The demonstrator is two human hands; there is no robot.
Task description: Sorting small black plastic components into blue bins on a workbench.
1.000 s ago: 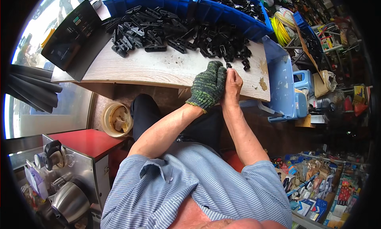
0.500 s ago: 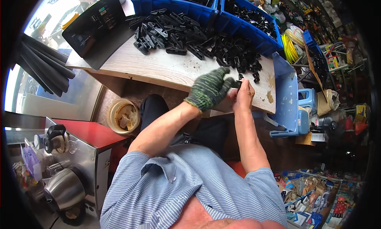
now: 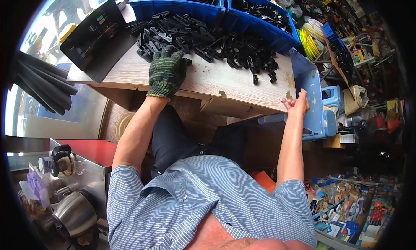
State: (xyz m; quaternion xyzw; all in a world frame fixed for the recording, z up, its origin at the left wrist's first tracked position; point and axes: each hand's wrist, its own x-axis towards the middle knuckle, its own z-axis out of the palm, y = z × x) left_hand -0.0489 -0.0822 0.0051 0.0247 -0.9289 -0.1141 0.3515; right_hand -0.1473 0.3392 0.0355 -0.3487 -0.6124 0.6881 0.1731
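Observation:
My left hand (image 3: 167,72), in a dark green knitted glove, lies over the near edge of a pile of long black plastic pieces (image 3: 182,29). Its fingers reach out onto them; whether a piece is under the palm is hidden. At the table's right end my bare right hand (image 3: 297,104) hovers beside the light blue plastic bin (image 3: 310,83), fingers apart and nothing seen in them. Smaller black clip-like parts (image 3: 253,55) form a second heap between the hands. One of them (image 3: 255,79) lies on the wooden table (image 3: 216,83) nearer to me.
Two blue crates (image 3: 177,6) (image 3: 260,27) of black parts stand along the back. A dark tablet-like screen (image 3: 93,37) leans at the left. Below the table's front edge are my knees and a round bucket (image 3: 123,125). A steel kettle (image 3: 76,213) sits at lower left.
My hands were together over the table's right part, working on a small black part. They have separated: the left moved left to the long pieces, the right moved right to the bin.

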